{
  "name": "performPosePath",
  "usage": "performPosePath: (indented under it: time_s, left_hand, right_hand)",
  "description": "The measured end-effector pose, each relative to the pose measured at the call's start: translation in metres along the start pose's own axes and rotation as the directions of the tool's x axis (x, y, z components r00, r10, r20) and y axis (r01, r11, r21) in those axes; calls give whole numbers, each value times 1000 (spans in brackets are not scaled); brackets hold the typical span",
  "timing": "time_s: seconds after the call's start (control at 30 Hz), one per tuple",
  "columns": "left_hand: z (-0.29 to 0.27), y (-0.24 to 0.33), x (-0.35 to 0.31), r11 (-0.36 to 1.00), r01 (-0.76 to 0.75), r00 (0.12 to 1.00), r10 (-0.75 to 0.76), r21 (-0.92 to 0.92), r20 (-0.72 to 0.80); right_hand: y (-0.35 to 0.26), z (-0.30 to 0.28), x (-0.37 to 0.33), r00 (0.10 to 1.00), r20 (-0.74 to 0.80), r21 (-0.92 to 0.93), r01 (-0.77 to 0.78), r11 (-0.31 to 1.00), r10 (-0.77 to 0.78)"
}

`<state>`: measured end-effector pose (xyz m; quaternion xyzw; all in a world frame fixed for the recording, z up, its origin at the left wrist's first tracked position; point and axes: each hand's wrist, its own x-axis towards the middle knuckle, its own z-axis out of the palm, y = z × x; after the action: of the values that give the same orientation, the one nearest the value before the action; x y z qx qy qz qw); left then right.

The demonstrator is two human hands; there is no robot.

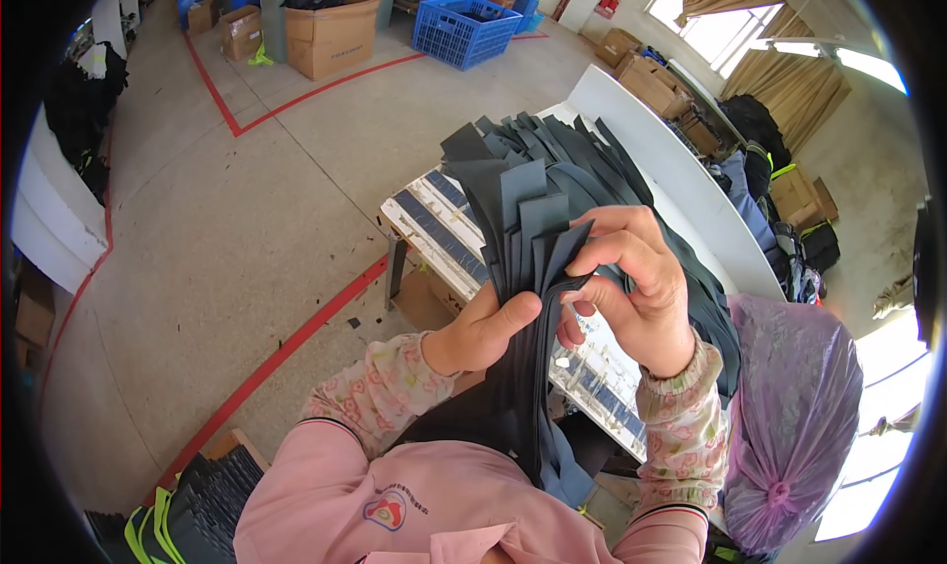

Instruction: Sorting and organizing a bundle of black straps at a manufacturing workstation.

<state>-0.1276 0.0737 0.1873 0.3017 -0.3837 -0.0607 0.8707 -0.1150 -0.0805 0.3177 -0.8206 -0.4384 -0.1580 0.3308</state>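
A bundle of long, dark grey flat strips hangs between my hands, its lower end draped down past my lap. My left hand is closed around the bundle from the left, thumb lying across the front; its other fingers are mostly hidden behind the strips. At the top right of the bundle, my right hand pinches the end of a strip between thumb and fingers. Beyond my hands, more dark strips lie heaped over the worn white table.
A white panel runs along the table's right side. Close on my right stands a tied purple plastic bag. Dark stacked strips sit at lower left. Across the floor are a blue crate and a cardboard box.
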Motion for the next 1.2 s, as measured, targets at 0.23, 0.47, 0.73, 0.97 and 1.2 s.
performPosePath:
  time_s: [0.23, 0.47, 0.73, 0.97, 1.2]
  left_hand:
    - [1, -1, -1, 997, 78, 997, -78, 5, -1]
    - [-2, -1, -1, 992, 107, 994, -107, 61, 1]
    - [-1, 1, 1, 995, 96, 993, -98, 24, 61]
    - [-4, 3, -1, 998, 57, 995, -59, 30, 82]
    - [-16, -1, -7, 997, 40, 993, -48, 70, 110]
  right_hand:
    - [-19, -21, 12, 999, -40, -165, 5, 986, -12]
    - [-26, -30, 19, 995, 94, -275, 41, 961, -16]
    - [-29, -20, 25, 980, 142, -453, 189, 871, -139]
    - [-27, -17, 21, 975, 200, -314, 157, 937, -96]
    - [-37, -14, 18, 957, 271, -343, 195, 919, -102]
